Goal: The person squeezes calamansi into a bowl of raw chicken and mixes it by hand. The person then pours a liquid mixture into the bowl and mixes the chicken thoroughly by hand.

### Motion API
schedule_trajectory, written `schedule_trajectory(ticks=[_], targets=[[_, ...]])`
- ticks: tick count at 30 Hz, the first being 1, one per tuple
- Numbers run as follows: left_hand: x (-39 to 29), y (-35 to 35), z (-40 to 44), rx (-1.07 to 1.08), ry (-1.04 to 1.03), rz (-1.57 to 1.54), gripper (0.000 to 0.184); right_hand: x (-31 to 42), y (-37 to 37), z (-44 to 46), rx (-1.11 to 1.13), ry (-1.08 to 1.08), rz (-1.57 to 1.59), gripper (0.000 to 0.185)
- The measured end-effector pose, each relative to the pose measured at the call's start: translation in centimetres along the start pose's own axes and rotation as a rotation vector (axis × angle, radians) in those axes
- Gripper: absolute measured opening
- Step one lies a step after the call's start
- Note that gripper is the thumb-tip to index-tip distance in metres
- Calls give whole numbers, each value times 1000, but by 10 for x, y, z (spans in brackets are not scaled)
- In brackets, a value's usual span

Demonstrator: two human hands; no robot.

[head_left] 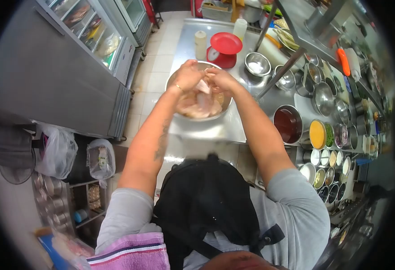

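A large steel bowl (230, 104) stands on the steel worktable, filled with pale, wet pieces of raw meat that look like chicken (197, 107). Over its far part, my left hand (188, 75) has its fingers curled around the raw chicken. My right hand (222, 80) is closed at the other end of a piece lifted between the two hands. Fingertips are partly hidden by the meat and slightly blurred. Just beyond the bowl sits a red kitchen scale (224, 47), with a squeeze bottle (200, 45) beside it.
Small steel bowls (257, 64) stand right of the scale. A pot of dark red sauce (288, 124) and an orange-yellow sauce container (317, 134) are near my right arm. A metal post (280, 74) carries a shelf at the right. Fridges (67, 67) line the left.
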State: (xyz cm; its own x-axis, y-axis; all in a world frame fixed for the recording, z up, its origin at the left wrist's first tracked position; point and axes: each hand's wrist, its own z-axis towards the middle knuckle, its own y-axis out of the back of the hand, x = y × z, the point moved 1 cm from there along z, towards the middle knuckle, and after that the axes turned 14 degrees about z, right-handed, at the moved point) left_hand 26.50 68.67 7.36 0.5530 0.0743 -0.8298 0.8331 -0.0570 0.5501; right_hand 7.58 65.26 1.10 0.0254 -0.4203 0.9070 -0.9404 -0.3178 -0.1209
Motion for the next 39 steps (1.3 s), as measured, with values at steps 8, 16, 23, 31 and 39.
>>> schedule_trajectory(ticks=[8, 16, 23, 31, 39], targets=[[116, -44, -10, 209, 310, -373, 83, -12, 23, 64, -135, 220, -619, 48], [84, -67, -17, 135, 392, -608, 110, -74, 27, 131, 260, -281, 136, 69], [113, -60, 3, 281, 451, -726, 66, -71, 27, 122, 249, -403, 146, 61], [72, -31, 20, 96, 78, -484, 45, -6, -3, 72, 155, -150, 50, 48], [8, 31, -12, 142, 123, -129, 67, 94, -54, -44, -16, -52, -301, 45]])
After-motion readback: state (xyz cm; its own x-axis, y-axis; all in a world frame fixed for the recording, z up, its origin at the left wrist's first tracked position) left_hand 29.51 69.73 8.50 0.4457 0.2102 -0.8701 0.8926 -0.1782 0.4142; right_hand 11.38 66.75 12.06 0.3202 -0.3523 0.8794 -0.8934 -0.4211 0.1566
